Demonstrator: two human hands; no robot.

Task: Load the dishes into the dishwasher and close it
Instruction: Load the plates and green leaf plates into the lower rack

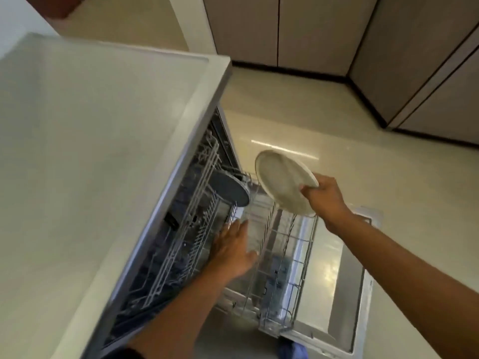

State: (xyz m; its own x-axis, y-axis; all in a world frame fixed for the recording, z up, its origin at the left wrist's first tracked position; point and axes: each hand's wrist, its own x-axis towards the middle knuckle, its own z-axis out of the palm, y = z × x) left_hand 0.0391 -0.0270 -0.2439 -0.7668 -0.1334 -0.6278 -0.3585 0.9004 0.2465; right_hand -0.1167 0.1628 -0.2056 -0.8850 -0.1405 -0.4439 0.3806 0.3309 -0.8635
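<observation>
Your right hand (322,196) grips a pale round plate (283,185) by its near edge, fingers curled over the rim and onto its face, and holds it tilted in the air above the far part of the lower rack (293,257), not touching the wires. Your left hand (233,250) reaches down over the same rack with the fingers straight and spread, grasping nothing; whether the palm touches the wire tines beneath it cannot be told, because the hand is blurred. The lower rack is pulled out over the dishwasher door (344,286), which lies fully open and flat above the floor, its shiny inner face catching the light. A grey plate (229,190) stands on edge at the far end of the rack, just beside the dishwasher's opening and near the pale plate, though the two are apart. Inside the dishwasher (181,221), an upper rack (191,203) of white wire sits under the countertop (85,141), a broad pale slab that fills the left side of the view. Beyond the door, the glossy light floor (298,107) runs to a row of grey-brown cabinets (285,29) with dark plinths. A small blue object (289,349) shows at the bottom edge, too cut off to identify.
</observation>
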